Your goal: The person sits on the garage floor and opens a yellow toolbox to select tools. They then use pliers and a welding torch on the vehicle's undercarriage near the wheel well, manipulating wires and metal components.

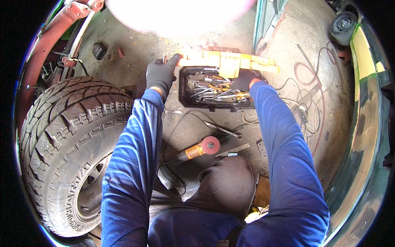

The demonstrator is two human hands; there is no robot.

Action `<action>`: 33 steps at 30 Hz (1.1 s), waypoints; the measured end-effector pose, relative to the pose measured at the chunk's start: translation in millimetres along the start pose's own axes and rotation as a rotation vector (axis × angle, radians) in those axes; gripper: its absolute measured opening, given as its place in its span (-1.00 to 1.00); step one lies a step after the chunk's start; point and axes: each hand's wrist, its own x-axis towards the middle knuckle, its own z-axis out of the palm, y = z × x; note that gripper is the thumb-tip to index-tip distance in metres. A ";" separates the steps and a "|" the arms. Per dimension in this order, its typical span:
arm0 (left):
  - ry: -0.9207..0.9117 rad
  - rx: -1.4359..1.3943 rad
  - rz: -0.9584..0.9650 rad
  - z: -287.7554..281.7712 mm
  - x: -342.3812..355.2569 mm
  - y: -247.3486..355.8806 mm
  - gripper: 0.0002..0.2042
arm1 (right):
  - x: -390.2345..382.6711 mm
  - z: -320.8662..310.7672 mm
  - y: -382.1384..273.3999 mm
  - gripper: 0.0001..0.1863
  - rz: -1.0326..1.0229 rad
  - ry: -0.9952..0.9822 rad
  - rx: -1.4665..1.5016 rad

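My left hand (pixel 160 75), in a dark glove, grips the left end of a bright orange tool box tray (pixel 230 61). The tray spans the far side of an open black tool box (pixel 182 96). Beneath the tray's right part, my gloved right hand (pixel 243 80) reaches over the box, its fingers lost in shadow and behind the tray. Inside the box lies a jumble of wrenches (pixel 224 94) and other hand tools, several with yellow or orange parts.
An orange angle grinder (pixel 193 152) with a reddish disc lies near my knees, its cord trailing left. A wrench (pixel 230 132) rests on the concrete beyond it. A big tire (pixel 70 144) stands at left. Hoses and cables (pixel 317 74) curl at right beside a vehicle panel (pixel 366 119).
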 end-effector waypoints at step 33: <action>-0.011 -0.008 0.008 -1.5 0.6 0.3 -0.36 | -103.4 72.0 -62.6 -0.12 -0.173 0.414 0.143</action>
